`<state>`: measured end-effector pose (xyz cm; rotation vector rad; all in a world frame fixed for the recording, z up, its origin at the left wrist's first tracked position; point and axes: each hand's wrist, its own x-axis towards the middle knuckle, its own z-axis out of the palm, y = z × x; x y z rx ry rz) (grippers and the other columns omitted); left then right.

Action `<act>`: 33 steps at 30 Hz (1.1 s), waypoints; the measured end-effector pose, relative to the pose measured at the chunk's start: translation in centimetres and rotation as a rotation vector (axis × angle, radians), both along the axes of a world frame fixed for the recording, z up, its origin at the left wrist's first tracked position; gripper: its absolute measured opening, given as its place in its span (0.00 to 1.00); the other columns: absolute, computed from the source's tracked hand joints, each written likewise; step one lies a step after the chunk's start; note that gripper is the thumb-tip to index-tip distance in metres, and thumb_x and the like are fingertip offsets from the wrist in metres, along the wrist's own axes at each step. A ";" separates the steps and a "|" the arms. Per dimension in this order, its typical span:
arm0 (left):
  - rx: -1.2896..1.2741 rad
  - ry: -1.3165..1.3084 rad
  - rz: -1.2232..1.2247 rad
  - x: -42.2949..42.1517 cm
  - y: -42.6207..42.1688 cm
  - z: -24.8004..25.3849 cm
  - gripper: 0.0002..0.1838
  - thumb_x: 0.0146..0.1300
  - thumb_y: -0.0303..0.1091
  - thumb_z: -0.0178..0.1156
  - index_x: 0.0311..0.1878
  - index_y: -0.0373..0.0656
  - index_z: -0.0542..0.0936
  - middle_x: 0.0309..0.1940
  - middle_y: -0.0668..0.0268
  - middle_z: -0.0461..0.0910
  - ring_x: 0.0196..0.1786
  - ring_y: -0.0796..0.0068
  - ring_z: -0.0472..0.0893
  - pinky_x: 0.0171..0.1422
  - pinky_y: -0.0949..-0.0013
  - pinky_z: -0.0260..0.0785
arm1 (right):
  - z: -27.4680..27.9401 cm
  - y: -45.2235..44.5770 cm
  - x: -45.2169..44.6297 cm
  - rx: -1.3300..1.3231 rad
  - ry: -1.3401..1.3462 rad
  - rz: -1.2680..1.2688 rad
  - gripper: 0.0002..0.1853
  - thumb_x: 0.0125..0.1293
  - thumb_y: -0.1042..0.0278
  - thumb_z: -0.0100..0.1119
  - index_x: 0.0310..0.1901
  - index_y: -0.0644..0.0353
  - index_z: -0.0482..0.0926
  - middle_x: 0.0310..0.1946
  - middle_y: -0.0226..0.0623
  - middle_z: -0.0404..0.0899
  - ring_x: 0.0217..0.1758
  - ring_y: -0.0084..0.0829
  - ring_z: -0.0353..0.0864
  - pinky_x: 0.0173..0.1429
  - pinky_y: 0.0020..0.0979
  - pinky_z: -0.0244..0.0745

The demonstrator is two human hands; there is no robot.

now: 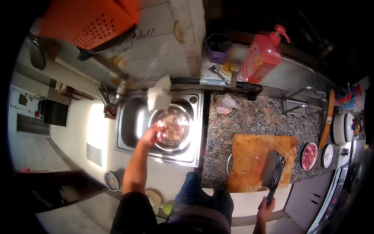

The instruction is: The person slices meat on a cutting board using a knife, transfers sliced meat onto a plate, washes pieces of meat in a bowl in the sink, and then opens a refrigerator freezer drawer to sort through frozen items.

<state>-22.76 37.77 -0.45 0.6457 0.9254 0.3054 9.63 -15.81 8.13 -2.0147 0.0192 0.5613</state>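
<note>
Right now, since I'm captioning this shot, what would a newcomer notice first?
Probably the big orange basket at upper left and the red pump bottle behind the counter. Then the broad knife in the right hand, over the wooden board.

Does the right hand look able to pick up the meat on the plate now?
Probably not directly: the right hand holds the cleaver and would likely need to put it down first. Nothing visible covers the meat itself.

I note a speckled stone counter [249,117] before me. Directly on it: one wooden board [247,154], one plate [309,169] of meat, a small white plate [328,156], a plastic bag [226,103] and a metal rack [295,107].
</note>
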 end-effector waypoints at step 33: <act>1.209 0.695 -0.499 29.2 -35.0 5.2 0.25 0.60 0.37 0.61 0.61 0.43 0.72 0.48 0.52 0.77 0.47 0.50 0.79 0.50 0.56 0.73 | 2.0 -7.8 9.5 -0.148 -0.096 0.548 0.18 0.65 0.69 0.56 0.55 0.64 0.70 0.39 0.55 0.79 0.43 0.53 0.81 0.46 0.42 0.76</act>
